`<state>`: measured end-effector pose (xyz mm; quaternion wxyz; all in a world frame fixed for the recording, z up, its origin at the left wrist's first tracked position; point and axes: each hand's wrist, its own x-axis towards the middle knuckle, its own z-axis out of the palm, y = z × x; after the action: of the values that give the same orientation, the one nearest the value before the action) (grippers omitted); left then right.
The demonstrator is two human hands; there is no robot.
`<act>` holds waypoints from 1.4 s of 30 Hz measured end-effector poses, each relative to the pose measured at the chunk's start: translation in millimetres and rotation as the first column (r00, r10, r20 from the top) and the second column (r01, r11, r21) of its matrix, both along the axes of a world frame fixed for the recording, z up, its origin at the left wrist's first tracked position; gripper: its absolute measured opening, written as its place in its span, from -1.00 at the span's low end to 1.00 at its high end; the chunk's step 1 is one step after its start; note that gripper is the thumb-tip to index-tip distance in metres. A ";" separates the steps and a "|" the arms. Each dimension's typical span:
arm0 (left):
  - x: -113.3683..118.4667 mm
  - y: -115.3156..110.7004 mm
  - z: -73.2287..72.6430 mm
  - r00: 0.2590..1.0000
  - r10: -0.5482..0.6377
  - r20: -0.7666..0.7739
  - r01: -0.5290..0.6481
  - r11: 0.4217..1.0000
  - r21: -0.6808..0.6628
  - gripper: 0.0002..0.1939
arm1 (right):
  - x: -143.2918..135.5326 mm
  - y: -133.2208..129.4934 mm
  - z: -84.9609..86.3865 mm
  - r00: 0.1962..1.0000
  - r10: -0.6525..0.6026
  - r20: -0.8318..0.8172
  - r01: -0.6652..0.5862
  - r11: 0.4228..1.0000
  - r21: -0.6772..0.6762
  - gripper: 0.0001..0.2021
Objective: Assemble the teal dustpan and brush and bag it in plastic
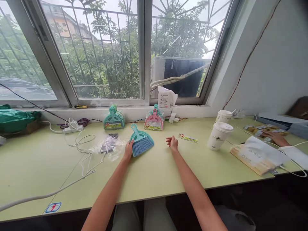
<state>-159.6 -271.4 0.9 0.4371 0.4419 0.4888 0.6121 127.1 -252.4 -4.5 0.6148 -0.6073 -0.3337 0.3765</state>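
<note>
A small teal hand brush (141, 141) with blue bristles lies flat on the pale green table (168, 173), a little left of centre, its handle pointing toward the window and its fanned bristles toward the near edge. The left hand (128, 149) rests against the brush's near left corner, fingers laid on the bristle edge; I cannot tell whether they close round it or only press on it. The right hand (172, 142) lies on the table just right of the brush, apart from it, loosely curled and holding nothing.

To handle the brush well, the grip looks better taken on the firm teal back or the handle than on the soft bristles, which would bend and splay under the fingers. The free right hand is near enough to steady the handle end, so the brush would not pivot on the smooth table.

Just left of the left hand lies a crumpled clear plastic wrapper (108, 146), close enough to be dragged along if the brush slides that way. Beyond, against the sill, stand a pack of teal dustpans (114, 119) and a pack with a pink dustpan (154, 121) in front. A small printed label strip (188, 138) lies right of the right hand. Farther right stand two lidded paper cups (220, 134), and at the far right edge another person's hand (276, 138) rests on papers. White cables (81, 150) trail across the left of the table.
</note>
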 end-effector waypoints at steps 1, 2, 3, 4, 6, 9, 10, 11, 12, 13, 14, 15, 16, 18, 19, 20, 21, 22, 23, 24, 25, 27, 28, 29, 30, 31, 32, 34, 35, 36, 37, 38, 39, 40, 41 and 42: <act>-2.3 0.7 -0.8 1.000 0.004 0.004 -0.004 1.000 -0.016 -0.52 | -9.4 1.2 0.2 0.989 0.006 0.149 -0.010 1.000 0.023 -0.43; -5.1 1.6 -1.9 1.000 0.017 0.010 -0.016 0.999 -0.033 -0.53 | -17.9 3.8 0.6 0.948 0.014 0.317 -0.034 0.998 0.058 -0.46; -8.2 2.8 -3.2 0.999 0.039 0.014 -0.038 0.998 -0.053 -0.55 | -25.4 8.2 1.3 0.869 0.024 0.494 -0.083 0.992 0.096 -0.52; -11.5 4.2 -4.8 0.998 0.063 0.012 -0.062 0.995 -0.074 -0.56 | -32.1 14.6 2.0 0.751 0.041 0.660 -0.158 0.980 0.119 -0.62; -18.0 7.8 -8.0 0.993 0.116 -0.008 -0.116 0.987 -0.114 -0.59 | -42.9 33.0 3.1 0.454 0.075 0.888 -0.321 0.943 0.084 -0.76; -25.3 14.8 -10.4 0.980 0.191 -0.051 -0.197 0.964 -0.179 -0.62 | -54.4 69.2 3.4 0.131 0.135 0.982 -0.424 0.903 -0.067 -0.77; -26.8 17.5 -10.3 0.974 0.218 -0.054 -0.225 0.953 -0.201 -0.63 | -56.8 81.6 3.4 0.093 0.140 0.986 -0.418 0.904 -0.089 -0.77; -27.7 20.3 -9.8 0.969 0.241 -0.053 -0.246 0.944 -0.221 -0.64 | -58.5 93.3 3.4 0.081 0.137 0.987 -0.405 0.909 -0.093 -0.75; -28.2 23.1 -9.1 0.965 0.257 -0.049 -0.261 0.937 -0.232 -0.64 | -59.3 104.0 3.7 0.081 0.130 0.988 -0.394 0.915 -0.088 -0.74; -28.4 25.8 -8.6 0.962 0.268 -0.049 -0.272 0.934 -0.231 -0.64 | -59.3 113.8 4.2 0.083 0.121 0.989 -0.387 0.918 -0.080 -0.73; -28.4 28.3 -8.4 0.961 0.270 -0.060 -0.277 0.937 -0.215 -0.64 | -58.5 122.4 5.0 0.076 0.113 0.991 -0.384 0.920 -0.076 -0.72; -28.3 30.7 -8.7 0.960 0.266 -0.082 -0.277 0.942 -0.187 -0.63 | -57.1 129.9 6.0 0.066 0.106 0.992 -0.385 0.920 -0.072 -0.71; -28.4 33.0 -9.6 0.960 0.257 -0.112 -0.272 0.950 -0.151 -0.63 | -55.0 136.5 7.1 0.058 0.101 0.993 -0.389 0.919 -0.071 -0.70; -29.2 37.0 -13.1 0.956 0.243 -0.167 -0.259 0.963 -0.081 -0.63 | -49.6 146.5 9.2 0.019 0.088 0.996 -0.410 0.909 -0.073 -0.67; -29.9 38.8 -15.4 0.953 0.239 -0.184 -0.253 0.966 -0.059 -0.62 | -46.3 150.0 9.7 -0.006 0.081 0.997 -0.424 0.903 -0.076 -0.65; -30.6 40.4 -17.8 0.951 0.240 -0.193 -0.253 0.966 -0.047 -0.62 | -42.6 152.5 9.7 -0.028 0.076 0.997 -0.434 0.897 -0.080 -0.63; -31.3 41.7 -20.2 0.950 0.244 -0.196 -0.258 0.965 -0.047 -0.63 | -38.8 154.0 9.2 -0.046 0.068 0.997 -0.440 0.894 -0.082 -0.61; -31.8 42.7 -22.2 0.949 0.247 -0.197 -0.263 0.963 -0.057 -0.63 | -34.7 154.7 8.2 -0.063 0.059 0.996 -0.445 0.892 -0.081 -0.58; -31.8 43.4 -23.6 0.947 0.252 -0.198 -0.271 0.960 -0.075 -0.64 | -30.5 154.7 6.9 -0.080 0.049 0.996 -0.452 0.889 -0.080 -0.55; -31.4 43.7 -24.4 0.946 0.256 -0.198 -0.279 0.955 -0.097 -0.64 | -26.2 154.4 5.6 -0.098 0.040 0.994 -0.466 0.881 -0.081 -0.52; -30.5 43.6 -24.5 0.945 0.260 -0.197 -0.286 0.951 -0.118 -0.64 | -22.2 153.9 4.4 -0.126 0.026 0.992 -0.491 0.867 -0.085 -0.51; -27.9 42.3 -22.6 0.943 0.270 -0.193 -0.301 0.942 -0.152 -0.64 | -15.6 153.6 3.0 -0.184 -0.010 0.983 -0.555 0.827 -0.095 -0.52; -26.4 41.2 -20.8 0.943 0.274 -0.191 -0.305 0.938 -0.161 -0.65 | -13.3 154.0 2.8 -0.202 -0.024 0.979 -0.579 0.809 -0.100 -0.53; -25.1 40.1 -18.8 0.942 0.276 -0.189 -0.308 0.937 -0.166 -0.65 | -11.9 154.8 2.7 -0.212 -0.033 0.977 -0.593 0.798 -0.102 -0.55; -24.0 38.9 -16.8 0.944 0.274 -0.187 -0.305 0.938 -0.166 -0.65 | -11.4 155.9 2.7 -0.213 -0.035 0.976 -0.598 0.795 -0.102 -0.57; -23.2 37.8 -15.0 0.945 0.270 -0.186 -0.301 0.940 -0.163 -0.65 | -11.7 157.3 2.5 -0.207 -0.029 0.978 -0.595 0.797 -0.102 -0.59; -22.8 36.8 -13.6 0.945 0.267 -0.188 -0.298 0.941 -0.161 -0.65 | -12.7 158.7 2.2 -0.194 -0.018 0.981 -0.586 0.804 -0.101 -0.60; -23.1 35.7 -12.6 0.944 0.262 -0.201 -0.297 0.941 -0.165 -0.65 | -16.1 161.5 0.9 -0.156 0.009 0.988 -0.553 0.828 -0.095 -0.63; -23.6 35.6 -13.1 0.942 0.263 -0.211 -0.300 0.938 -0.171 -0.64 | -18.1 162.5 -0.1 -0.137 0.021 0.990 -0.533 0.841 -0.091 -0.64; -24.2 35.7 -14.1 0.940 0.262 -0.220 -0.302 0.937 -0.177 -0.64 | -19.9 163.3 -1.0 -0.120 0.031 0.992 -0.517 0.852 -0.089 -0.65; -24.9 36.1 -15.5 0.939 0.259 -0.225 -0.302 0.936 -0.180 -0.63 | -21.4 163.7 -1.9 -0.103 0.040 0.994 -0.505 0.859 -0.087 -0.67; -25.3 36.5 -17.0 0.940 0.254 -0.226 -0.295 0.940 -0.172 -0.62 | -22.3 163.8 -2.6 -0.084 0.048 0.995 -0.501 0.861 -0.084 -0.69; -25.6 36.8 -18.3 0.943 0.246 -0.222 -0.283 0.946 -0.155 -0.62 | -22.7 163.5 -3.1 -0.061 0.058 0.996 -0.505 0.859 -0.081 -0.71; -25.5 36.9 -19.2 0.946 0.242 -0.215 -0.275 0.952 -0.138 -0.61 | -22.4 163.0 -3.3 -0.034 0.070 0.997 -0.514 0.854 -0.077 -0.73; -25.1 36.8 -19.4 0.948 0.241 -0.209 -0.271 0.954 -0.128 -0.62 | -21.6 162.3 -3.4 0.000 0.082 0.997 -0.527 0.847 -0.070 -0.75; -24.5 36.4 -18.9 0.948 0.244 -0.204 -0.273 0.954 -0.127 -0.62 | -20.4 161.5 -3.4 0.039 0.095 0.995 -0.540 0.840 -0.059 -0.77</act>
<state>-184.1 -234.9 -18.0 0.3380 0.3940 0.6269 0.5810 106.7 -90.9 -8.0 0.2300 -0.4920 -0.8381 -0.0515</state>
